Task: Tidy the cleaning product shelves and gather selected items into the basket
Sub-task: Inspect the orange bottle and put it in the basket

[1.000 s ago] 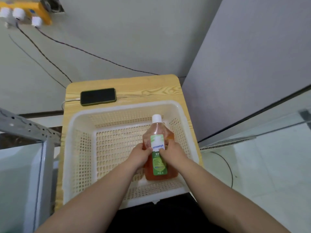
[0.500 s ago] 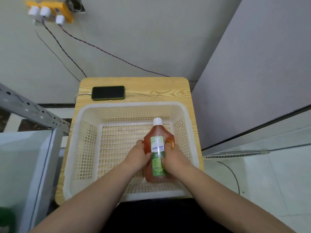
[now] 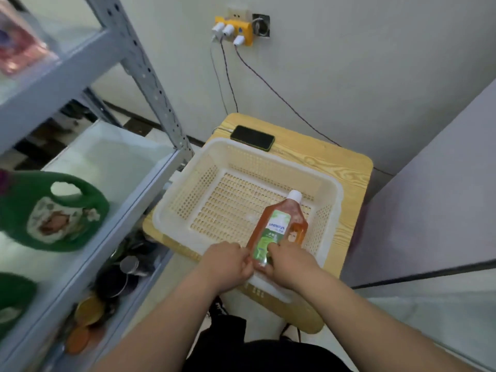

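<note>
An orange liquid bottle [image 3: 279,224] with a white cap and green label lies tilted inside the white perforated basket [image 3: 185,200], at its near right corner, cap pointing away from me. My left hand [image 3: 228,264] grips the bottle's bottom left edge. My right hand [image 3: 290,261] grips its bottom right side, thumb on the label. The basket sits on a small wooden table [image 3: 335,162]. The rest of the basket holds nothing else.
A grey metal shelf unit [image 3: 150,76] stands at the left, holding a green detergent jug [image 3: 51,210] on its middle level and dark items with orange lids below. A black phone [image 3: 252,137] lies on the table behind the basket. Cables run up to a yellow wall adapter [image 3: 236,29].
My view has swung left, bringing the shelves into sight. The bottle has sunk lower toward the basket floor; both hands have slid down to its bottom end.
</note>
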A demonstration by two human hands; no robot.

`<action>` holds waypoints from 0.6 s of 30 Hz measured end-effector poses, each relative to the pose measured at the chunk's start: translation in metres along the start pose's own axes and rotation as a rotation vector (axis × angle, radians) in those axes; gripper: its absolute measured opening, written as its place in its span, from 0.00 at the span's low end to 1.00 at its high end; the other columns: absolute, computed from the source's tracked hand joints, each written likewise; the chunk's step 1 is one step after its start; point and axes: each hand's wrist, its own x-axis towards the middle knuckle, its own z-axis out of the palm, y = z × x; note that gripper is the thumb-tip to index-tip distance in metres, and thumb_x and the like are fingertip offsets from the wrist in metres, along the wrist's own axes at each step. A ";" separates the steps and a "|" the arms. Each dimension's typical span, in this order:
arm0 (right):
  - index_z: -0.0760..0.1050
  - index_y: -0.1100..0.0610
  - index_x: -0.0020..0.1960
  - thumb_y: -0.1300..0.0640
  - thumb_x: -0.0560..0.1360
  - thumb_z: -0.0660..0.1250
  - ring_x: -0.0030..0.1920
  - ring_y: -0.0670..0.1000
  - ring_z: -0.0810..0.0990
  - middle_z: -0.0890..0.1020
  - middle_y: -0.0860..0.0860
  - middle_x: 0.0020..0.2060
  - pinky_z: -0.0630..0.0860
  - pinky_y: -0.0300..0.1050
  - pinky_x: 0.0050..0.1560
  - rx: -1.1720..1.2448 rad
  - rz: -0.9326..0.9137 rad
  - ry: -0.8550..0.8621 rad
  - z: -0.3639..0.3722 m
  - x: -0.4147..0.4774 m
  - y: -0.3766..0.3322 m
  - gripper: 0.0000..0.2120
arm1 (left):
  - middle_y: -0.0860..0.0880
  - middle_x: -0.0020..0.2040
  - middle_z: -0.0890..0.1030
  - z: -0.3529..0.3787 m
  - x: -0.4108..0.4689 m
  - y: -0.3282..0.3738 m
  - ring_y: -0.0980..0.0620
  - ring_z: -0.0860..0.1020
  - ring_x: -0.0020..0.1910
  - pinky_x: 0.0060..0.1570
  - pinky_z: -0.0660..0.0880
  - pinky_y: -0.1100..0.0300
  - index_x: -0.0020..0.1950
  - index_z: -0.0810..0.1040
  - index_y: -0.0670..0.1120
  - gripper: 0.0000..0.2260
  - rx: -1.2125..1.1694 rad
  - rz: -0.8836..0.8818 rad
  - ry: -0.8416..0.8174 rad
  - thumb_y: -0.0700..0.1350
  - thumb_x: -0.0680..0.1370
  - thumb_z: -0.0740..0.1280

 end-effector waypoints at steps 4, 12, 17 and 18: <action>0.74 0.51 0.60 0.41 0.81 0.58 0.52 0.56 0.80 0.80 0.52 0.55 0.80 0.52 0.49 -0.045 -0.157 0.065 -0.022 -0.001 -0.030 0.16 | 0.49 0.53 0.80 -0.009 -0.056 -0.014 0.46 0.77 0.53 0.52 0.72 0.52 0.62 0.78 0.49 0.18 -0.021 -0.132 0.177 0.57 0.80 0.57; 0.73 0.50 0.67 0.42 0.81 0.61 0.57 0.55 0.80 0.81 0.51 0.58 0.80 0.52 0.51 -0.246 -0.577 0.226 -0.086 -0.004 -0.174 0.19 | 0.52 0.50 0.80 -0.080 -0.175 -0.072 0.48 0.79 0.51 0.45 0.77 0.52 0.58 0.76 0.55 0.11 -0.161 -0.493 0.426 0.56 0.78 0.60; 0.76 0.49 0.65 0.45 0.81 0.62 0.57 0.54 0.80 0.82 0.50 0.57 0.79 0.51 0.53 -0.228 -0.758 0.329 -0.132 -0.025 -0.274 0.16 | 0.52 0.57 0.80 -0.124 -0.255 -0.118 0.49 0.79 0.55 0.48 0.76 0.54 0.65 0.76 0.55 0.15 -0.087 -0.622 0.600 0.56 0.80 0.61; 0.76 0.50 0.64 0.45 0.82 0.62 0.56 0.54 0.80 0.82 0.50 0.57 0.79 0.52 0.53 -0.227 -0.786 0.350 -0.139 -0.028 -0.292 0.15 | 0.52 0.56 0.80 -0.131 -0.270 -0.126 0.49 0.79 0.55 0.50 0.77 0.53 0.64 0.76 0.55 0.15 -0.076 -0.639 0.635 0.57 0.80 0.61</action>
